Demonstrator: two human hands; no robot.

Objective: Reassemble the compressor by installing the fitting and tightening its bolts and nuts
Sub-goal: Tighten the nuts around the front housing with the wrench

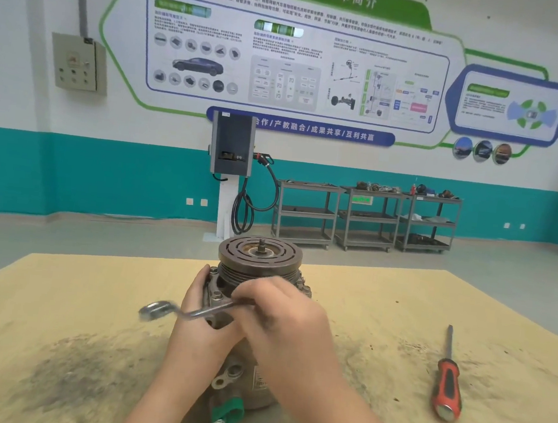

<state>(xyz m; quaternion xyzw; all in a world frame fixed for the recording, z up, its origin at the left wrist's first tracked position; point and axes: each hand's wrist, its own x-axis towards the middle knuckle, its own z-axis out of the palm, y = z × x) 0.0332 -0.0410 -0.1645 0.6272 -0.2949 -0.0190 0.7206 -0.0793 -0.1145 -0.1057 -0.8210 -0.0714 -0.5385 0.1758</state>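
A metal compressor (259, 260) stands upright on the yellow table (58, 292), its slotted pulley face and threaded shaft on top. My left hand (202, 320) grips the compressor body from the left side. My right hand (281, 310) holds a silver ring wrench (186, 311) by its shaft; the blurred ring end sticks out to the left, and the other end is hidden under my fingers at the flange. A flange bolt (217, 295) shows just above the wrench. A green-capped fitting (228, 409) sits low on the front of the body.
A screwdriver (447, 381) with a red and black handle lies on the table to the right. Dark grime stains the table around the compressor. Beyond the table are a charging post (232, 145) and grey shelf carts (365, 216) along the wall.
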